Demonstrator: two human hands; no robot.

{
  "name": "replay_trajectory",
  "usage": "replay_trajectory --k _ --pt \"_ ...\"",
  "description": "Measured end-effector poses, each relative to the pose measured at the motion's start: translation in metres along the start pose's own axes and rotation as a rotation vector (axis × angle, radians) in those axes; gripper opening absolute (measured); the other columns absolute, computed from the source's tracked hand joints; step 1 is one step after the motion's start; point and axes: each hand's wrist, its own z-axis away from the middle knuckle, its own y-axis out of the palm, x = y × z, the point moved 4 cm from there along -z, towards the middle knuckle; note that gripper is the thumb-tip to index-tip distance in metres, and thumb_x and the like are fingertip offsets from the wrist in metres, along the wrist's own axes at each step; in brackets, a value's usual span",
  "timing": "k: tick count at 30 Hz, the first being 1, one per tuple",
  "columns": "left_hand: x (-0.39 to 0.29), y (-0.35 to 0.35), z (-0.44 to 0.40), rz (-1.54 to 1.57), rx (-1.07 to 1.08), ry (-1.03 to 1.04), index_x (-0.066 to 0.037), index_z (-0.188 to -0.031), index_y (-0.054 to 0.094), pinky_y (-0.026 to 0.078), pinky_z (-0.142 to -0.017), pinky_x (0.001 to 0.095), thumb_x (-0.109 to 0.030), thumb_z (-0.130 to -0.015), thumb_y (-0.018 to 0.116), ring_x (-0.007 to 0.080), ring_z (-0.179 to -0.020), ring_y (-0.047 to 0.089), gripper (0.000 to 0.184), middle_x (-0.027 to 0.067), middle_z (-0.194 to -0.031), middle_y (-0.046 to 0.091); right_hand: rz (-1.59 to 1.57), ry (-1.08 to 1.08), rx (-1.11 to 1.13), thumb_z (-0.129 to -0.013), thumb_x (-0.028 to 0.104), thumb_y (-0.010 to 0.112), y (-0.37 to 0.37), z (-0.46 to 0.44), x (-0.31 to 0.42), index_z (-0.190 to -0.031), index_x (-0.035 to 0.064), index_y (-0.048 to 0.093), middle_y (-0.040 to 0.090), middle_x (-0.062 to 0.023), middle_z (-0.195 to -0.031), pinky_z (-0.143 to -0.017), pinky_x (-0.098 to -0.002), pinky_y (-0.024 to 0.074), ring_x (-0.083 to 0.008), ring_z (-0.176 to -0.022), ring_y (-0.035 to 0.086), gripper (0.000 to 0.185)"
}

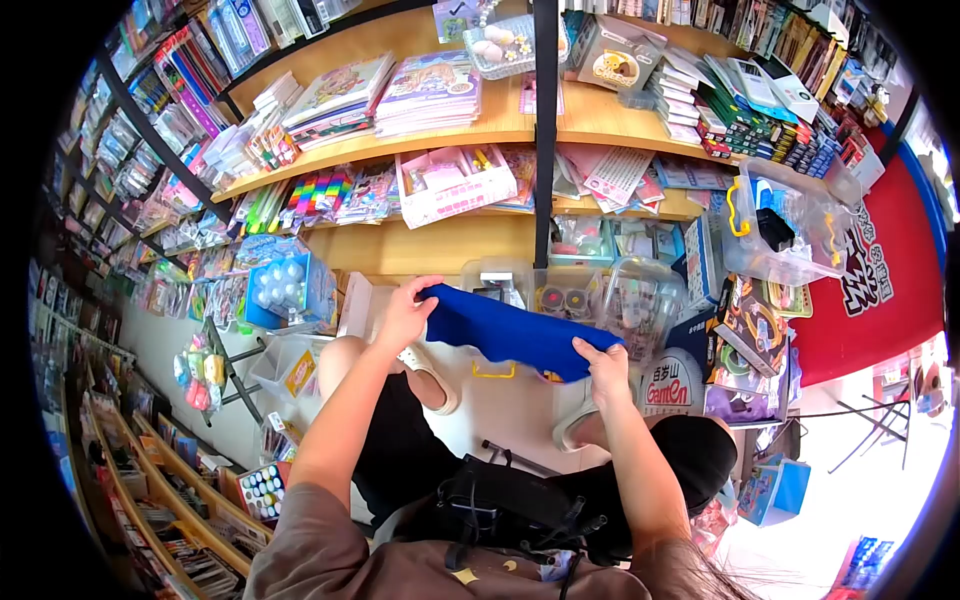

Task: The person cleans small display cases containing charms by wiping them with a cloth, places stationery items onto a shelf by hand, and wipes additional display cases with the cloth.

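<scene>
A blue cloth (510, 328) is stretched out in the air above my knees, its lower edge wavy. My left hand (406, 308) pinches its upper left corner. At the other end, my right hand (604, 366) grips the right corner, thumb on top. Behind the cloth is the lowest wooden shelf board (420, 245), and below that board clear plastic bins (490, 280) stand on the floor, partly hidden by the cloth.
Magazine stacks (428, 90) and a pink-white box (458, 185) fill the shelves ahead. A clear tub with yellow handles (785, 225) sits on boxes at right, beside a Ganten carton (672, 384). A blue box of bottles (288, 290) is at left. A black post (545, 140) divides the shelves.
</scene>
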Motion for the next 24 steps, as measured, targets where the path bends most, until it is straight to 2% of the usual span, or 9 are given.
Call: replay_trajectory --k 3,7,8,11,14,15,16,18,24 --pt "-0.008 0.003 0.005 -0.3 -0.06 0.152 -0.004 -0.109 0.06 0.045 -0.082 0.0351 0.005 -0.075 0.061 0.0326 -0.094 0.057 0.034 0.0164 -0.1 0.059 -0.006 -0.144 -0.18 -0.076 0.002 0.071 -0.018 -0.013 -0.017 -0.1 -0.0022 0.062 0.066 -0.0058 -0.085 -0.078 -0.0278 0.0469 -0.0143 -0.079 0.062 0.026" --pt "-0.012 0.006 0.004 -0.425 -0.106 0.171 -0.002 -0.099 0.061 0.045 -0.079 0.039 0.005 -0.074 0.063 0.0359 -0.09 0.055 0.027 0.0167 -0.093 0.057 0.28 -0.179 -0.389 -0.071 0.003 0.076 -0.021 -0.009 -0.013 -0.123 -0.004 0.045 0.057 -0.0151 -0.11 -0.087 -0.0314 0.0449 -0.0211 -0.099 0.056 0.061" --pt "-0.011 0.004 0.004 -0.45 -0.104 0.149 -0.002 -0.097 0.06 0.045 -0.078 0.0398 0.004 -0.073 0.063 0.0365 -0.089 0.055 0.024 0.0165 -0.092 0.057 0.343 -0.287 -0.211 -0.068 0.003 0.078 -0.022 -0.015 -0.016 -0.132 -0.0021 0.034 0.05 -0.0173 -0.119 -0.091 -0.0332 0.0434 -0.024 -0.107 0.052 0.078" --pt "-0.014 -0.005 0.003 -0.54 -0.147 0.244 -0.002 -0.092 0.059 0.044 -0.077 0.0402 0.002 -0.073 0.064 0.0359 -0.087 0.054 0.02 0.016 -0.089 0.055 0.741 -0.339 0.147 -0.065 0.001 0.076 -0.005 -0.007 -0.003 -0.107 0.0011 0.062 0.065 -0.0123 -0.098 -0.085 -0.0339 0.0478 -0.0233 -0.091 0.062 0.044" --pt "-0.024 0.004 -0.001 -0.523 -0.087 0.202 -0.002 -0.092 0.059 0.043 -0.082 0.0412 -0.001 -0.072 0.064 0.0356 -0.094 0.053 0.021 0.0187 -0.095 0.057 1.149 -0.726 -0.053 -0.061 0.005 0.072 -0.013 0.012 0.016 -0.088 0.0034 0.069 0.066 -0.016 -0.083 -0.074 -0.0377 0.0506 -0.0324 -0.079 0.064 0.027" --pt "-0.031 0.011 0.0 -0.689 -0.117 0.359 -0.001 -0.095 0.058 0.043 -0.084 0.0413 0.0 -0.072 0.063 0.0361 -0.096 0.052 0.024 0.0188 -0.101 0.057 1.087 -0.834 -0.161 -0.061 0.004 0.069 -0.024 0.005 0.01 -0.082 0.0046 0.068 0.065 -0.0154 -0.077 -0.07 -0.0395 0.0504 -0.0329 -0.071 0.063 0.021" --pt "-0.029 0.018 -0.003 -0.736 -0.176 0.471 0.0 -0.099 0.057 0.042 -0.086 0.0406 0.003 -0.072 0.06 0.0362 -0.098 0.052 0.027 0.0189 -0.108 0.055 1.146 -0.709 -0.222 -0.061 0.004 0.067 -0.03 0.005 0.015 -0.076 0.0061 0.065 0.063 -0.0135 -0.078 -0.072 -0.0394 0.0495 -0.0322 -0.075 0.061 0.015" --pt "0.007 -0.011 0.01 -0.44 -0.064 0.378 0.0 -0.105 0.051 0.042 -0.087 0.038 0.006 -0.077 0.055 0.0353 -0.096 0.053 0.029 0.0191 -0.107 0.054 1.224 -0.637 -0.296 -0.063 0.008 0.069 -0.002 0.018 0.022 -0.088 0.0104 0.059 0.054 -0.0108 -0.09 -0.079 -0.0385 0.0468 -0.031 -0.093 0.053 0.026" --pt "-0.092 0.013 0.036 -0.514 0.113 0.132 0.0 -0.103 0.051 0.044 -0.081 0.0304 0.0 -0.086 0.054 0.0244 -0.086 0.056 0.018 0.0125 -0.094 0.056 0.857 -0.518 -0.546 -0.074 0.009 0.067 -0.033 0.004 0.033 -0.095 0.0093 0.059 0.049 -0.0142 -0.098 -0.073 -0.0429 0.0476 -0.0349 -0.091 0.054 0.022"
